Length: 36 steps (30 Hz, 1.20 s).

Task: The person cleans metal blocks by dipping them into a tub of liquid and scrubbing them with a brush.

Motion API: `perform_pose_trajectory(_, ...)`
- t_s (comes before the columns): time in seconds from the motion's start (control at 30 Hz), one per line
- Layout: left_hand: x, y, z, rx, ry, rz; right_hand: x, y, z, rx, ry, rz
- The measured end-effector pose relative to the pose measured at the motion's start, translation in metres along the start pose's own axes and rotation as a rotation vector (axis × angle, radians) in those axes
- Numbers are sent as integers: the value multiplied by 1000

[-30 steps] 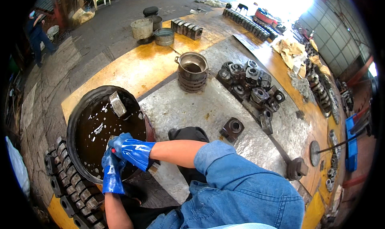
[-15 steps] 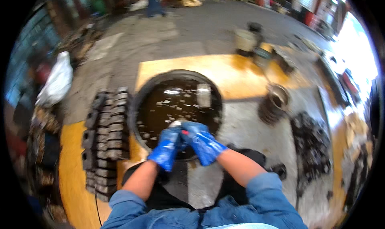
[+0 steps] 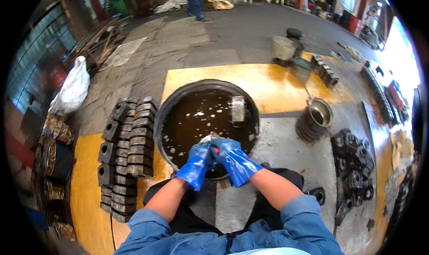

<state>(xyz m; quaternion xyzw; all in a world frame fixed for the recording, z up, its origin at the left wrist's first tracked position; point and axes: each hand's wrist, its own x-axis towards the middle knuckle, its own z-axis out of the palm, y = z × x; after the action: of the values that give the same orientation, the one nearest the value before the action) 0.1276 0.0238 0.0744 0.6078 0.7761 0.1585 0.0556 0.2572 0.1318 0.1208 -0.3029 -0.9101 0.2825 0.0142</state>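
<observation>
A wide round black tub (image 3: pixel 163 112) of murky brown liquid stands in front of me, with pale flecks of froth floating on it. Both hands wear blue rubber gloves and meet over the tub's near side. My left hand (image 3: pixel 199 156) is closed, pressed against my right hand (image 3: pixel 227 150), whose fingers are curled too. A pale, wet-looking piece (image 3: pixel 210 137) shows just beyond the fingertips; its kind is hidden by the gloves. A small red bit (image 3: pixel 216 150) peeks out between the hands. A shiny metal block (image 3: pixel 237 110) stands in the liquid at the right.
Left of the tub, dark metal blocks (image 3: pixel 140 141) are stacked in rows, some with round holes. To the right are a metal pot (image 3: pixel 318 114) and a heap of dark metal parts (image 3: pixel 355 170). Buckets (image 3: pixel 283 48) stand farther back. A person (image 3: pixel 194 2) is at the far end.
My view has swung slightly left, so the scene sits farther right and looks sharper. Both hands stay together over the tub.
</observation>
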Motion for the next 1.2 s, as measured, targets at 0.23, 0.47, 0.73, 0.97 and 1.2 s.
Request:
perform_pose_trajectory(0.23,7,3,8,-1223,72,-536,12,5,24,-2,146,-101)
perform_pose_trajectory(0.47,9,-82,95,-1379,30,-518,15,-6,16,-4,10,-31)
perform_pose_trajectory(0.73,15,-42,71,-1375,76,-707,10,5,15,-28,7,-33)
perform_pose_trajectory(0.97,21,-50,72,-1454,100,-845,9,0,17,-32,74,-49)
perform_pose_trajectory(1.2,15,-55,79,-1040,45,-594,12,7,24,-29,51,-48)
